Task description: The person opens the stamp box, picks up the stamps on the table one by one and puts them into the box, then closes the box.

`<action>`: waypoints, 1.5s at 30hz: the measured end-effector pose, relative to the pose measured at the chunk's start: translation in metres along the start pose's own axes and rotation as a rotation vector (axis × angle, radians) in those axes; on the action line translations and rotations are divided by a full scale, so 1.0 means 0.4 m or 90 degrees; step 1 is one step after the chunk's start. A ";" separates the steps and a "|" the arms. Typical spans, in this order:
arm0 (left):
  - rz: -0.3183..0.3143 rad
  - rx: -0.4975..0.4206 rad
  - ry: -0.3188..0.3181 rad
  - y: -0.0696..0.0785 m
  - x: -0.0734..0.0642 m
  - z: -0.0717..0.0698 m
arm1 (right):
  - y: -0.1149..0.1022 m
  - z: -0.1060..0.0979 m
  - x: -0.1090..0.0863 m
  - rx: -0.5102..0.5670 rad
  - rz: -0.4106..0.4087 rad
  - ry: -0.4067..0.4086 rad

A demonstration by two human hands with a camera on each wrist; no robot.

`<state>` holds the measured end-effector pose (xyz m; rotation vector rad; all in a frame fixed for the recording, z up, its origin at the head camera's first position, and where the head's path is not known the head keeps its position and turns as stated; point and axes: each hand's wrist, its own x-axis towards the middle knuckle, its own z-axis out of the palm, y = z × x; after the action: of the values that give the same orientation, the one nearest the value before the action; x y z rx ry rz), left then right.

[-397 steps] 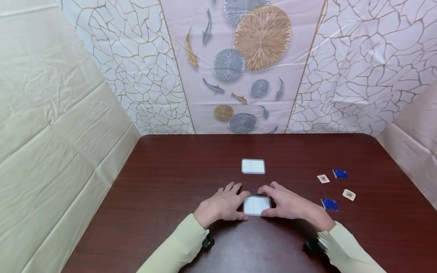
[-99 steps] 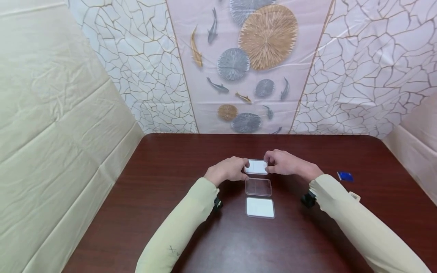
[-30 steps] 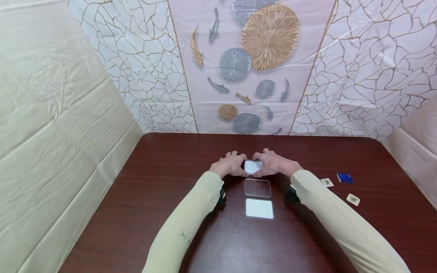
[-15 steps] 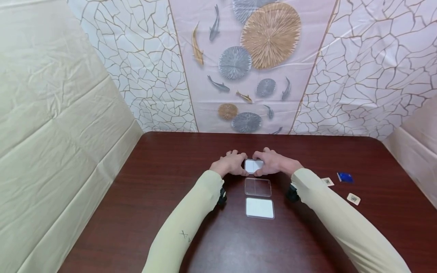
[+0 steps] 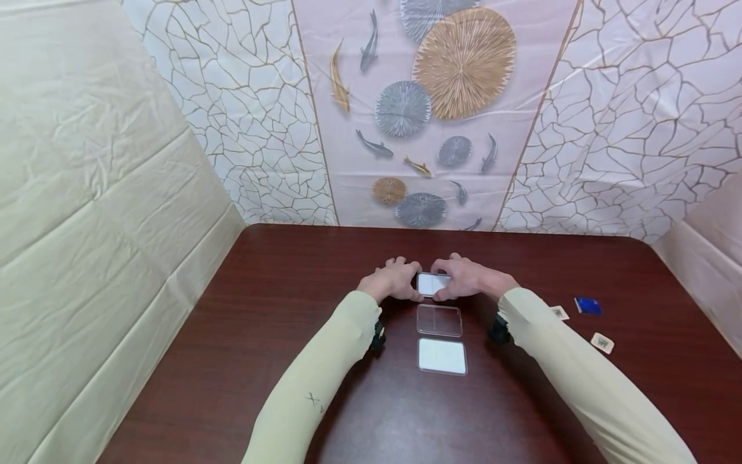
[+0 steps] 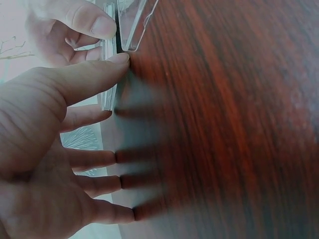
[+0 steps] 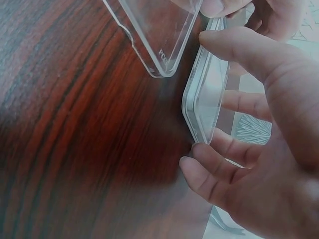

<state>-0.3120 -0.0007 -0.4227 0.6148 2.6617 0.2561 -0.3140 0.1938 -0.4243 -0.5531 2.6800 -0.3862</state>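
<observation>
Both hands, left [image 5: 391, 283] and right [image 5: 468, 281], fingers clamped on far clear case [image 5: 431, 283]. Probably prying it open; next, lid off gently, beside near case [image 5: 442, 356].

Two hands, left [image 5: 391, 283] and right [image 5: 466, 278], were on the surface [image 5: 261, 335]. Three clear cases lay in a row: one [image 5: 432, 283] far, one [image 5: 439, 320] middle, one [image 5: 442, 356] near. Two pale tiles [image 5: 559, 312] [image 5: 603, 343] and one blue tile [image 5: 588, 305] lay at right.

The person wears pale yellow-green long sleeves [image 5: 324, 380] reaching to both wrists. A small dark "X"-like mark sits on the left sleeve's forearm. Black wrist-mounted devices [image 5: 378, 336] show under each cuff. Both hands are bare.
</observation>
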 end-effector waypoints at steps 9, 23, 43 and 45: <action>-0.001 -0.004 -0.005 0.000 -0.003 0.001 | 0.004 0.001 0.004 0.006 -0.011 -0.006; -0.008 0.001 -0.002 0.003 -0.006 0.007 | 0.013 -0.009 0.002 0.018 -0.057 -0.014; -0.009 -0.001 0.002 0.001 0.000 0.004 | 0.021 -0.063 0.000 -0.018 -0.020 -0.023; -0.011 -0.002 0.003 0.000 0.001 0.006 | 0.022 -0.068 0.003 -0.021 -0.018 -0.027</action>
<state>-0.3113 -0.0002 -0.4248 0.5899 2.6686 0.2577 -0.3290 0.2063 -0.4033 -0.6023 2.6452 -0.3350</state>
